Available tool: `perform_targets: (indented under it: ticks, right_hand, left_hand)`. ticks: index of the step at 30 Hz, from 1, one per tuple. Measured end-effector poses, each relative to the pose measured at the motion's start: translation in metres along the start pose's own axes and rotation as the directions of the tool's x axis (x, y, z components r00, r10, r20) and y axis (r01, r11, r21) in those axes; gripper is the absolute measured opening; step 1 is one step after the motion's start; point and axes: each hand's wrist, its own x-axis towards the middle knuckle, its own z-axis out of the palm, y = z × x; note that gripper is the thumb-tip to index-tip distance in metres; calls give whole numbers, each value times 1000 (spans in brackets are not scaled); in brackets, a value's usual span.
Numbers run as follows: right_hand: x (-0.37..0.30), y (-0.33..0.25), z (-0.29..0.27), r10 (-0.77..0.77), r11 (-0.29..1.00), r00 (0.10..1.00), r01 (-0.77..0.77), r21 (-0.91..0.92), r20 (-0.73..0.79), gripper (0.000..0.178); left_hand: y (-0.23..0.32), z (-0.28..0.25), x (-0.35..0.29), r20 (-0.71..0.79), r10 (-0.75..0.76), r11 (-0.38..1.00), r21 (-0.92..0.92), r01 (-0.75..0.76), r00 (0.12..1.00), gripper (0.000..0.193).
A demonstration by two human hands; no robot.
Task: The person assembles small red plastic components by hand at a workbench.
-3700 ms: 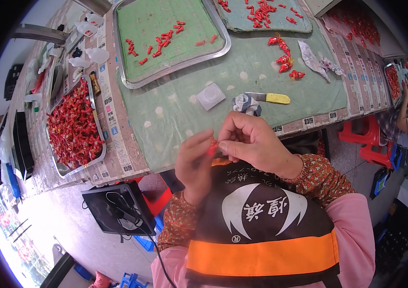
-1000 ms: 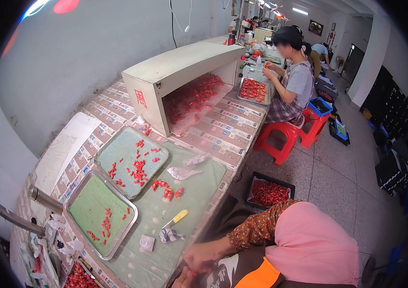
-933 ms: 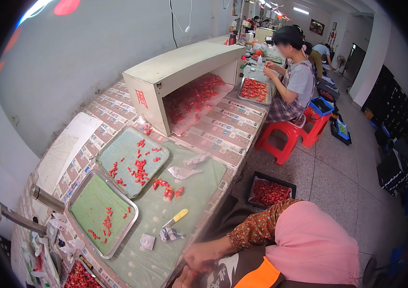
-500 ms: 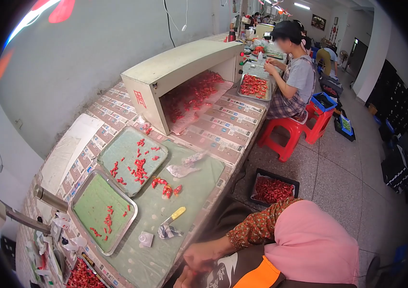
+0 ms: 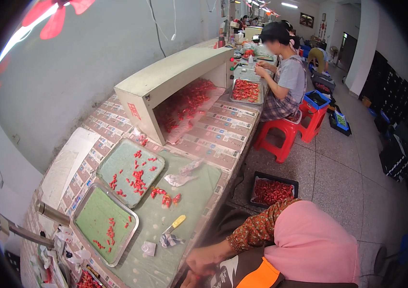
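At the table's front edge, low in the view, my right hand (image 5: 203,259) is closed, fingers curled down over my lap. Just below it my left hand (image 5: 189,280) shows only in part, its fingers bent close to the right one. A speck of red shows between the two; what they grip is too small to make out. On the green mat nearby lie a yellow-handled knife (image 5: 178,222) with cloth around its blade, a small white block (image 5: 148,248) and a few red-and-yellow pieces (image 5: 166,199).
Two metal trays, one green-lined (image 5: 134,229) and one pale (image 5: 103,169), hold small red pieces. Behind them stands a cream box-shaped machine (image 5: 175,72) full of red pieces. A co-worker (image 5: 290,77) sits on a red stool (image 5: 281,139). A black crate (image 5: 274,189) is on the floor.
The view has shifted slightly, so the bench and co-worker appear a little farther left. My hands stay close together at the table edge, with only a small finger movement.
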Motion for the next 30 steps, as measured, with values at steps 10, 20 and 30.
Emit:
perform_targets:
  ticks: [10, 20, 30]
  right_hand:
    - [-7, 0, -3, 3, 999, 998, -1, 35, -61, 16]
    - [-6, -5, 0, 47, 999, 998, -47, 3, -39, 16]
    - [4, -6, -1, 121, 993, 993, -121, 13, 6, 14]
  left_hand:
    - [18, -5, 15, -122, 320, 944, 121, -306, 939, 65]
    - [20, -7, 7, -306, 551, 834, 217, -507, 776, 54]
    - [19, -7, -18, -500, 664, 740, 338, -581, 555, 43]
